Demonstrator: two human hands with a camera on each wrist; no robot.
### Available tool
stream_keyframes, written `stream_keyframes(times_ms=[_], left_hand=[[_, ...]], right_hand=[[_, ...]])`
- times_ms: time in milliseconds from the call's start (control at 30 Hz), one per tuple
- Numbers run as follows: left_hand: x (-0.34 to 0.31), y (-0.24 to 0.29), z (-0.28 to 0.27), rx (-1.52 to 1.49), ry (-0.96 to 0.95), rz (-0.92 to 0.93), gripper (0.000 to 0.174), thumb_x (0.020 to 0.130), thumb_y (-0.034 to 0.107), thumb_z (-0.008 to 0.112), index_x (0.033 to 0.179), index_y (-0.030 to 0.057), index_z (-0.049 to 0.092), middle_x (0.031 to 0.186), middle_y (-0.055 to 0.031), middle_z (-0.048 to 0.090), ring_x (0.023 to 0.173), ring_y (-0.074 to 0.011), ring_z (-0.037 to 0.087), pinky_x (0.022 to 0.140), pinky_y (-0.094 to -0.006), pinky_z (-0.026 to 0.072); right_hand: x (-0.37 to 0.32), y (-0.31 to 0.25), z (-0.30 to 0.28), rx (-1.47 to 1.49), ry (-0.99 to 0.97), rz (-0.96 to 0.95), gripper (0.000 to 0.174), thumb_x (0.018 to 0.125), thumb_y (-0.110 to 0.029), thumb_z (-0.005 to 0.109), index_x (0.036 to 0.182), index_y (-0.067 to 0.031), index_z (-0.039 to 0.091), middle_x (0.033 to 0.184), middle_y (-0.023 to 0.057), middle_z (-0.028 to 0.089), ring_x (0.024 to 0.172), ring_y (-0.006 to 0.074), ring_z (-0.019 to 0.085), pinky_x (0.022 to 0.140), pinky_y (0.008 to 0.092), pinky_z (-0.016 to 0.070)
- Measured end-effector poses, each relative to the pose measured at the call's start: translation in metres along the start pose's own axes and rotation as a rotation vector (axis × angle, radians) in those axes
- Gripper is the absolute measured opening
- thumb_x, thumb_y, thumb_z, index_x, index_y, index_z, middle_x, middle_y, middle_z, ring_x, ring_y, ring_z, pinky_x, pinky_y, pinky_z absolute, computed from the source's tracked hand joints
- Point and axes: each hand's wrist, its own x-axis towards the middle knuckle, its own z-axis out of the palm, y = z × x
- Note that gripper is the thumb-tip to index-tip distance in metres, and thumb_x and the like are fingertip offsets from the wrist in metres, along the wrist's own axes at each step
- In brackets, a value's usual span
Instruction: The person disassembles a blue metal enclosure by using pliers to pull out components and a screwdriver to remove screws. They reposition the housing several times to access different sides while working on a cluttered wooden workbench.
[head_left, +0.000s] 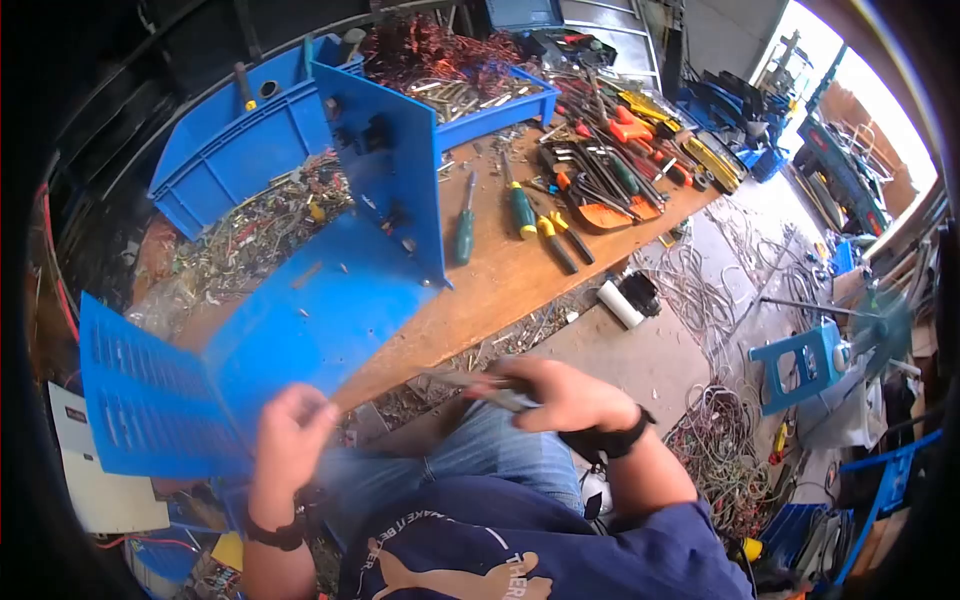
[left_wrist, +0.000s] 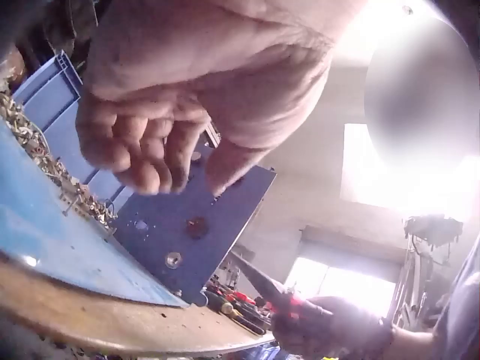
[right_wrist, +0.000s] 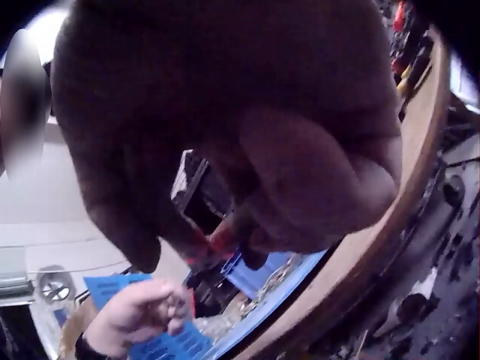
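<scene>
A bent blue metal panel (head_left: 320, 290) lies on the wooden bench, with one side upright and a slotted side at the left. Over its near edge is my left hand (head_left: 292, 425), blurred, with nothing seen in it. The left wrist view shows this hand (left_wrist: 187, 97) with fingers loosely curled and the thumb apart. My right hand (head_left: 570, 395) grips a pointed metal tool (head_left: 485, 388) with red on it, above the lap and pointing left. In the left wrist view the tool's dark tip (left_wrist: 255, 276) points up-left; the right wrist view mostly hides it behind the fingers (right_wrist: 300, 165).
Screwdrivers (head_left: 465, 225), yellow-black pliers (head_left: 558, 245) and hex keys (head_left: 600, 185) lie on the bench (head_left: 500, 290). Behind stand a blue bin (head_left: 235, 140) and a blue tray (head_left: 500, 115) of metal bits. Scrap lies left of the panel; a blue stool (head_left: 800, 365) stands right.
</scene>
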Motion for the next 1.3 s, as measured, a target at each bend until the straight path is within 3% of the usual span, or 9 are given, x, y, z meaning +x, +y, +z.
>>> stream_keyframes(times_ms=[33,100,267,400,533,700,867,1067,1300], left_hand=[[-0.009,0.008,0.000,-0.095,-0.148,-0.095,0.010,0.080,0.009,0.064,0.081,0.0000,0.059,0.072,-0.0048,0.060,0.068,-0.0110,0.056,0.063,-0.0268,0.0456],[-0.017,-0.012,0.004,0.009,-0.292,-0.039,0.013,0.079,0.011,0.066,0.083,0.0004,0.060,0.072,-0.0050,0.061,0.070,-0.0113,0.057,0.065,-0.0275,0.0465],[-0.032,-0.028,0.004,0.033,-0.446,-0.064,0.017,0.080,0.016,0.066,0.087,0.0006,0.061,0.077,-0.0080,0.064,0.071,-0.0146,0.060,0.065,-0.0284,0.0475],[-0.044,-0.044,0.000,0.147,-0.385,-0.030,0.016,0.081,0.014,0.066,0.087,0.0005,0.061,0.075,-0.0073,0.064,0.068,-0.0131,0.059,0.064,-0.0280,0.0470],[-0.056,-0.050,-0.008,0.114,-0.383,-0.061,0.021,0.078,0.018,0.067,0.087,-0.0010,0.062,0.075,-0.0119,0.063,0.068,-0.0195,0.061,0.064,-0.0314,0.0476],[-0.063,-0.053,-0.009,0.029,-0.384,-0.175,0.020,0.080,0.017,0.067,0.087,-0.0017,0.062,0.076,-0.0091,0.063,0.074,-0.0143,0.059,0.068,-0.0292,0.0469],[-0.058,-0.061,-0.004,0.026,-0.366,-0.162,0.014,0.077,0.010,0.067,0.084,-0.0016,0.063,0.074,-0.0060,0.063,0.069,-0.0112,0.058,0.063,-0.0271,0.0465],[-0.051,-0.061,-0.004,0.071,-0.378,-0.135,0.018,0.078,0.015,0.067,0.085,-0.0008,0.063,0.075,-0.0096,0.064,0.070,-0.0160,0.060,0.065,-0.0301,0.0469],[-0.054,-0.060,0.002,0.079,-0.387,-0.154,0.017,0.076,0.013,0.066,0.084,-0.0015,0.064,0.074,-0.0103,0.065,0.069,-0.0171,0.061,0.065,-0.0303,0.0474]], right_hand=[[-0.011,-0.002,-0.011,0.101,0.023,0.038,0.053,0.063,-0.007,0.060,0.115,-0.0005,0.056,0.107,0.0190,0.060,0.102,0.0280,0.057,0.088,0.0343,0.0448],[-0.020,-0.006,-0.023,-0.099,0.212,0.243,0.050,0.063,-0.006,0.060,0.112,0.0011,0.057,0.104,0.0187,0.062,0.099,0.0263,0.058,0.087,0.0334,0.0448],[0.017,0.007,-0.032,-0.606,0.651,0.254,0.042,0.067,-0.011,0.063,0.107,0.0007,0.058,0.103,0.0236,0.057,0.099,0.0367,0.055,0.088,0.0402,0.0442],[0.066,0.033,-0.040,-0.846,0.694,0.166,0.037,0.075,-0.024,0.063,0.103,-0.0005,0.055,0.094,0.0258,0.055,0.090,0.0412,0.058,0.075,0.0461,0.0484],[0.098,0.029,-0.031,-0.858,0.730,0.293,0.041,0.077,-0.029,0.062,0.106,-0.0019,0.053,0.097,0.0268,0.056,0.086,0.0418,0.059,0.074,0.0463,0.0492],[0.108,0.032,-0.025,-1.022,0.725,0.330,0.040,0.074,-0.028,0.063,0.107,-0.0063,0.054,0.095,0.0185,0.059,0.089,0.0351,0.059,0.073,0.0442,0.0507],[0.092,0.016,-0.030,-1.053,0.789,0.108,0.033,0.074,-0.028,0.067,0.100,-0.0073,0.061,0.095,0.0130,0.057,0.091,0.0315,0.055,0.075,0.0399,0.0494],[0.078,0.046,-0.096,-1.117,0.802,0.339,0.037,0.077,-0.029,0.063,0.100,-0.0014,0.057,0.100,0.0192,0.057,0.098,0.0354,0.055,0.079,0.0425,0.0488],[0.075,0.052,-0.106,-1.084,0.700,0.496,0.036,0.077,-0.031,0.061,0.099,-0.0023,0.056,0.103,0.0198,0.057,0.100,0.0348,0.056,0.081,0.0435,0.0489]])
